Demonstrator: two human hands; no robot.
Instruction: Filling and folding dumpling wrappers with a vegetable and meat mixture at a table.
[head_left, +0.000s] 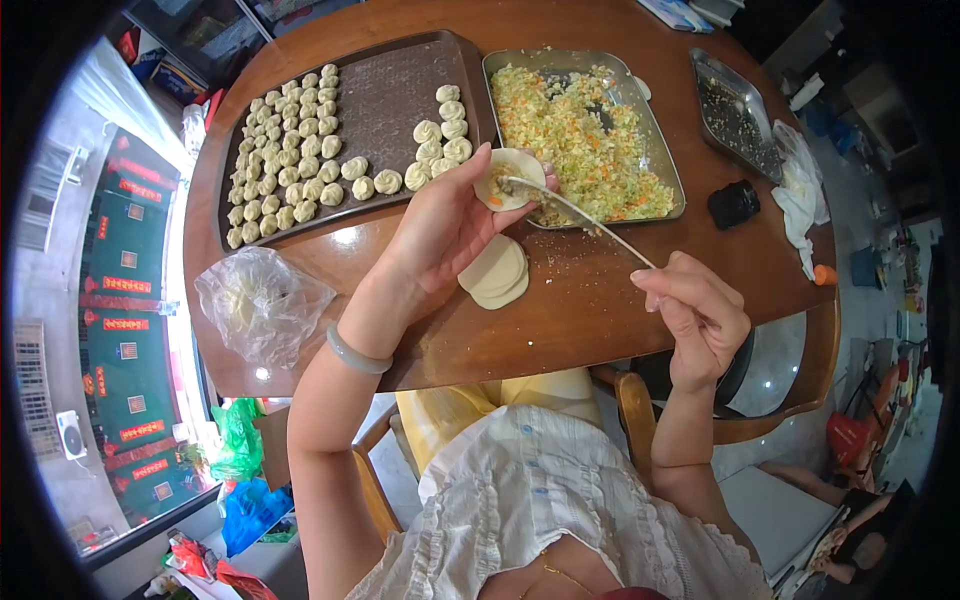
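Note:
A round dough wrapper rests in the palm of my left hand, with some chopped filling on it. My right hand grips the handle of a long metal spoon, whose bowl touches the filling on the wrapper. Beneath my left hand, a small stack of dough wrappers lies on the table. Just beyond my hands stands a metal tray of chopped vegetable filling. To its left, a dark tray holds many pleated buns, grouped at its left and along its right and near sides.
A clear plastic bag sits at the table's left. On the right are a soiled metal tray, a black object, a white plastic bag and an orange cap. A wooden chair stands beside me; another person is at lower right.

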